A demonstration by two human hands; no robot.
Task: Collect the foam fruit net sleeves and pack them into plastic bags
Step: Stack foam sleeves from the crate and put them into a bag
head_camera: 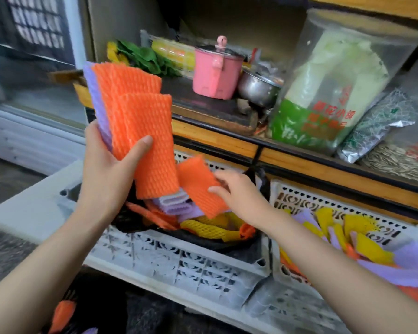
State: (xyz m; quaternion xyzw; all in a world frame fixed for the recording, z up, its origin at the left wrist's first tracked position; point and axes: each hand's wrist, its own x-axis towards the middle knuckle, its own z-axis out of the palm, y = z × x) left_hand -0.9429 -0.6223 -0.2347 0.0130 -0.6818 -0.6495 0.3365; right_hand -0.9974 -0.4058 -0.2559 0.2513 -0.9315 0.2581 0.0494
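Observation:
My left hand (111, 165) grips a fanned stack of flat foam net sleeves (135, 121), orange ones on top and purple ones behind, held upright above the left crate. My right hand (237, 191) pinches a single orange sleeve (200, 186) just right of the stack's lower end. Below them a black plastic bag (203, 239) lines the white crate (179, 266) and holds loose purple, orange and yellow sleeves (210, 225). A second white crate (323, 196) on the right holds several more yellow, purple and orange sleeves (372, 247).
A wooden shelf (215, 138) runs behind the crates. On it stand a pink pot (215, 73), a steel pot (256, 88), leafy greens (140, 56), a large clear bag (336, 88) and a foil packet (377, 124). An orange sleeve (63, 314) lies on the floor at bottom left.

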